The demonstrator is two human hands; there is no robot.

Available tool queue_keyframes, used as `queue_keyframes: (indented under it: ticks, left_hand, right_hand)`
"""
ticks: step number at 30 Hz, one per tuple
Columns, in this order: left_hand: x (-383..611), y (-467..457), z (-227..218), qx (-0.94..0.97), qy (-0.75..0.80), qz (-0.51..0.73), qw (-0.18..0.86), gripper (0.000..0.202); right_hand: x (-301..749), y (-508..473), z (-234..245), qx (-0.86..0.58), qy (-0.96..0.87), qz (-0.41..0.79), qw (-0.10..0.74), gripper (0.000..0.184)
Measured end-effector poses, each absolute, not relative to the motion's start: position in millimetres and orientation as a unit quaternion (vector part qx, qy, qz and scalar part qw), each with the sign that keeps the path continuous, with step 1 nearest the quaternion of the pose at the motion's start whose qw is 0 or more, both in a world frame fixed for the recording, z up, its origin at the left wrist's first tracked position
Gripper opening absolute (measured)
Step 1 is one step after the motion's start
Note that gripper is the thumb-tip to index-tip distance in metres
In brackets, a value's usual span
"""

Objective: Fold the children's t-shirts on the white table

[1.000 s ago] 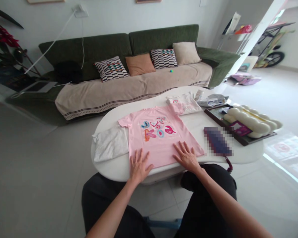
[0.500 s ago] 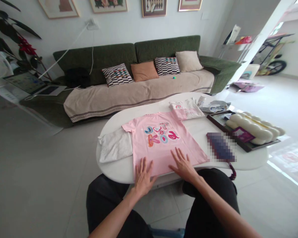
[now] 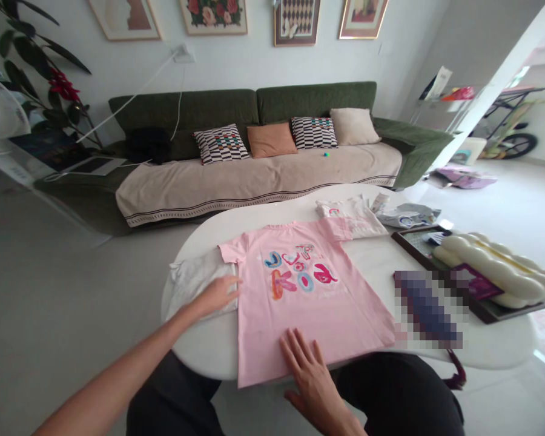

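Note:
A pink T-shirt (image 3: 263, 327) with a colourful printed front lies spread on the white table (image 3: 200, 354), its neck pointing away from me. My right hand (image 3: 311, 375) rests flat on the lower part of the shirt, fingers apart. At the shirt's left side, my left hand (image 3: 218, 295) is over a folded grey-white garment (image 3: 188, 281). Its fingers stretch to the shirt's edge below the sleeve and appear to hold nothing. Behind the right sleeve, partly covered by it, is a folded white garment (image 3: 363, 219) with a pink print.
To the right sit a dark-edged tray (image 3: 436, 266) with a cream, puffy object (image 3: 499, 266), and a blurred-out dark item (image 3: 429, 309) with a strap. A crumpled plastic packet (image 3: 411, 215) lies farther back. Beyond the table stands a green sofa (image 3: 318, 100) with several cushions.
My left hand has gone from the shirt's lower left part up to its left edge. My right hand stays flat near the hem, shifted slightly left on the cloth. The camera view has shifted.

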State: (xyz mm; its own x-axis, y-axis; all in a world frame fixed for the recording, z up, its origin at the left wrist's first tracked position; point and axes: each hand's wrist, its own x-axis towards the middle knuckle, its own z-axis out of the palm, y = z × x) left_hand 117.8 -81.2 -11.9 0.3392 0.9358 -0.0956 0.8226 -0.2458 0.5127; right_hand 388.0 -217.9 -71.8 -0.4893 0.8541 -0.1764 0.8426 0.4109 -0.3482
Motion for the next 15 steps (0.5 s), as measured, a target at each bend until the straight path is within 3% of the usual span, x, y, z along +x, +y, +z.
queue_keyframes:
  ticks: [4, 10, 15]
  left_hand:
    - [86.4, 20.0, -14.1, 0.647, 0.736, 0.112, 0.163, 0.037]
    - [81.3, 78.1, -48.5, 0.553, 0.814, 0.099, 0.147, 0.046]
    - [78.0, 93.6, -54.8, 0.527, 0.819, 0.119, 0.193, 0.027]
  right_hand:
    - [362.7, -214.6, -83.3, -0.453, -0.872, 0.164, 0.090, 0.067]
    - [304.2, -213.6, -139.5, -0.359, -0.891, 0.017, 0.276, 0.037]
    - [283.2, -214.7, -144.0, -0.409, -0.847, -0.038, 0.337, 0.016]
